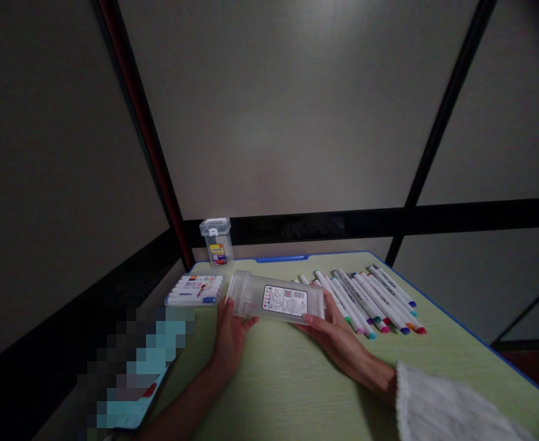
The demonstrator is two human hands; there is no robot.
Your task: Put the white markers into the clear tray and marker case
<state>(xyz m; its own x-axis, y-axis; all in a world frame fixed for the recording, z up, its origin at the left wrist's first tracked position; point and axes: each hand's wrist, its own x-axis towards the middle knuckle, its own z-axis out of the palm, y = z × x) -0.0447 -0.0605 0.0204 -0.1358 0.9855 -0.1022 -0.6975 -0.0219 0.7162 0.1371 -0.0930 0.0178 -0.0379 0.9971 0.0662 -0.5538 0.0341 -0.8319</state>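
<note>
A clear plastic box (253,296) with a white printed label lies on its side between my hands, above the table (269,380). My left hand (230,331) grips its lidded left end, thumb in front. Around its right end my right hand (327,324) is wrapped, with the thumb against the lower edge of the label. No pens show through the see-through walls. Just right of the box, several white markers (365,300) with coloured caps lie side by side on the table, partly hidden behind my right hand.
At the back left stands a smaller clear box (217,242) with a latched lid and a yellow label. In front of it lies a pack of white pens (196,289). A light-blue flat item (159,361), partly blurred out, lies along the left edge. Wall panels (288,122) rise behind the table.
</note>
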